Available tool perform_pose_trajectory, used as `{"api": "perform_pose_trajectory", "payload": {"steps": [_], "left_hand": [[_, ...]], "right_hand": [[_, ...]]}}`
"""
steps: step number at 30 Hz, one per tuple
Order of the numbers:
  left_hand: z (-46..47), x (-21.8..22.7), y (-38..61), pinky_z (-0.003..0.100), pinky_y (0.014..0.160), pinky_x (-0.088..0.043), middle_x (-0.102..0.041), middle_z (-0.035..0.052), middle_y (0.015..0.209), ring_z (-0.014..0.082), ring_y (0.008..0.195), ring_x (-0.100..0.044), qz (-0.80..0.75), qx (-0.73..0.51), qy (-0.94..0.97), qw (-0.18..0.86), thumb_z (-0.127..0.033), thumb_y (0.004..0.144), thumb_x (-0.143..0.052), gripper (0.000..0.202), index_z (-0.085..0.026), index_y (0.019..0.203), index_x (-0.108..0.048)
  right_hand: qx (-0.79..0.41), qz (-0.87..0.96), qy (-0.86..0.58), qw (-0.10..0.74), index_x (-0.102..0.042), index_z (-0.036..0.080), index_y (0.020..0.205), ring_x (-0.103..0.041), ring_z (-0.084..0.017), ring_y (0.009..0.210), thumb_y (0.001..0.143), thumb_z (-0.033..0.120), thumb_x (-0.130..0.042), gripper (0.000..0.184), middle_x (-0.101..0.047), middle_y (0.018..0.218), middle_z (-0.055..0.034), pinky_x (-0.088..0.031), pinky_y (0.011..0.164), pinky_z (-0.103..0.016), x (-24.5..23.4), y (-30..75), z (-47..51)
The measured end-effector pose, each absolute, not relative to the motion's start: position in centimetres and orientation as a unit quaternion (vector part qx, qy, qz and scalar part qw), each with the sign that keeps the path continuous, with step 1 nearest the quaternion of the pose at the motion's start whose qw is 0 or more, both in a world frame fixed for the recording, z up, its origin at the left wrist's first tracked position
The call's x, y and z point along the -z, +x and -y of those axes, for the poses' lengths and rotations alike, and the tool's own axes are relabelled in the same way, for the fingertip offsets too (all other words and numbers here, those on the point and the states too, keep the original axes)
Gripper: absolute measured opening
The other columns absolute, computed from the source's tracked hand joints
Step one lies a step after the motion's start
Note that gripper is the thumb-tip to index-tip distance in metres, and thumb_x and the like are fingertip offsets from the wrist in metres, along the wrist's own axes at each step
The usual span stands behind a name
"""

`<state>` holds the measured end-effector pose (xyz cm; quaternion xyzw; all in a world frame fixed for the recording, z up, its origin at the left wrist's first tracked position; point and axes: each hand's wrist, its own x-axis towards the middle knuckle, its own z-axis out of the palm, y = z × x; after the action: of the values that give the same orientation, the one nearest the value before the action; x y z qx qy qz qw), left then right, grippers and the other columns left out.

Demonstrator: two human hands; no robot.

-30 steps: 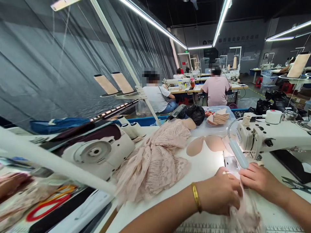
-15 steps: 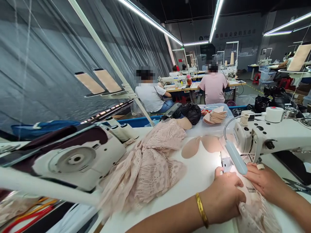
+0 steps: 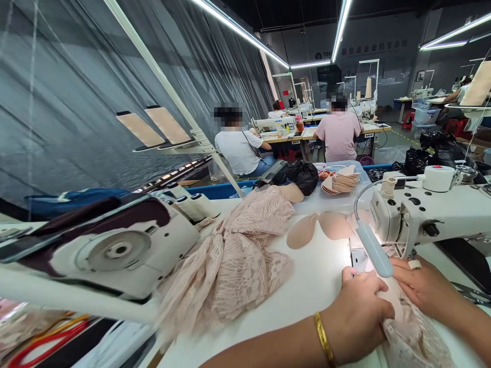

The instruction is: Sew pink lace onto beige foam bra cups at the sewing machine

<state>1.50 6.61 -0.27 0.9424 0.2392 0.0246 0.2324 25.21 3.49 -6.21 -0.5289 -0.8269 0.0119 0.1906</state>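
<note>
My left hand point(image 3: 358, 312), with a gold bangle on its wrist, is closed on beige lace fabric point(image 3: 412, 340) just in front of the sewing machine point(image 3: 441, 209). Its index finger points toward the needle area. My right hand point(image 3: 425, 283) lies on the fabric at the right, fingers stretched out flat; the lamp point(image 3: 374, 250) hides some fingertips. A smooth pale piece shows between the hands under the lace. The needle and presser foot are mostly hidden behind the lamp. Beige bra cups point(image 3: 320, 227) lie on the white table behind the lit spot.
A heap of beige lace point(image 3: 249, 255) lies left of my hands. Stacked cups point(image 3: 339, 181) sit in a clear plastic bin point(image 3: 364, 186) at the back. Scissors point(image 3: 473, 294) rest at the right. Another machine point(image 3: 123, 250) stands far left, and two people sit at machines ahead.
The view has shifted slightly. Both hands stay close to the machine, and the lace below my left hand has moved a little and bunched differently.
</note>
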Motion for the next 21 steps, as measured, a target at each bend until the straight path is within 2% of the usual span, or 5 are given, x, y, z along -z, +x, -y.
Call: {"api": "perform_pose_trajectory", "payload": {"steps": [7,14,21], "left_hand": [[-7.0,0.4,1.0,0.053,0.097,-0.039,-0.065,0.0030,0.134,0.0277,0.114,-0.062,-0.213,-0.033,0.955,0.205,-0.033,0.091,-0.066,0.013,-0.028,0.089,-0.077],[-8.9,-0.1,0.9,0.040,0.092,-0.039,-0.066,0.0010,0.130,0.0226,0.118,-0.062,-0.165,-0.039,0.969,0.182,-0.030,0.090,-0.067,0.010,-0.026,0.090,-0.076],[-11.5,-0.7,0.5,0.038,0.088,-0.037,-0.070,0.0007,0.124,0.0196,0.104,-0.065,-0.132,-0.033,0.981,0.142,-0.024,0.090,-0.067,0.008,-0.024,0.088,-0.074]], "right_hand": [[-0.013,0.828,-0.532,0.177,-0.072,0.033,0.127,-0.070,-0.025,0.099,0.100,0.021,-0.043,0.041,-0.076,0.126,-0.0029,-0.058,0.083,-0.038,6.0,25.3,-3.5],[0.008,0.831,-0.517,0.204,-0.072,0.033,0.126,-0.071,-0.026,0.100,0.101,0.022,-0.045,0.038,-0.078,0.116,-0.0038,-0.058,0.083,-0.038,5.9,25.2,-3.5],[0.008,0.831,-0.511,0.219,-0.074,0.034,0.119,-0.069,-0.025,0.096,0.096,0.015,-0.045,0.041,-0.076,0.121,-0.0021,-0.056,0.080,-0.036,5.7,25.0,-3.3]]}}
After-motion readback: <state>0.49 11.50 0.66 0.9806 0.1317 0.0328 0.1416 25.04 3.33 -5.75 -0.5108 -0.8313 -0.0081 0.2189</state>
